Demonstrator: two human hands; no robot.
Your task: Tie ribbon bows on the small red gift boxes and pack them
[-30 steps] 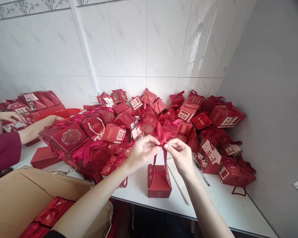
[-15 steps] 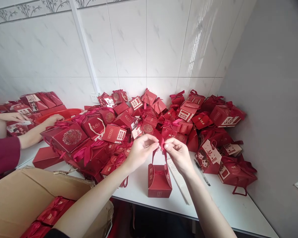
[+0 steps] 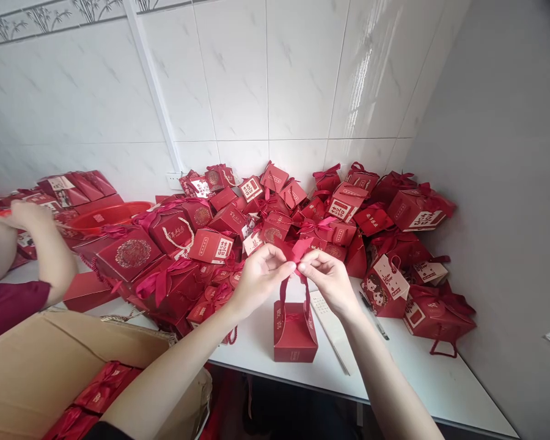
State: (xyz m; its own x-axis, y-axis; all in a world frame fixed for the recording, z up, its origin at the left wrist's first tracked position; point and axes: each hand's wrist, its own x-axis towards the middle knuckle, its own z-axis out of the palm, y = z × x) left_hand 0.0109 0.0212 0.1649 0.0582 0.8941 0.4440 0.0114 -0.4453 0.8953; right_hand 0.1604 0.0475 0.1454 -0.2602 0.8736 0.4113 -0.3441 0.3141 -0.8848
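Note:
A small red gift box (image 3: 296,346) stands upright near the front edge of the white table, its curved side flaps raised. Red ribbon (image 3: 301,248) rises from both sides of it to my fingers. My left hand (image 3: 266,273) pinches the ribbon between thumb and forefinger, just above the box. Close beside it, nearly touching, my right hand (image 3: 326,275) pinches the same ribbon. The part right between my fingertips is mostly hidden. To the right of the box lies a notepad (image 3: 333,333) with writing, and a pen (image 3: 374,318) rests beyond it.
Many red gift boxes (image 3: 275,227) are heaped along the tiled wall. An open cardboard carton (image 3: 22,360) with ribboned red boxes stands at front left. A co-worker's arms (image 3: 41,244) are at far left beside a red basin (image 3: 107,217). A grey wall bounds the right side.
My fingertips have come closer together at the ribbon, and its loose end now stands up above them. The box has stayed in place. The co-worker's hand has drawn away from the basin leftward.

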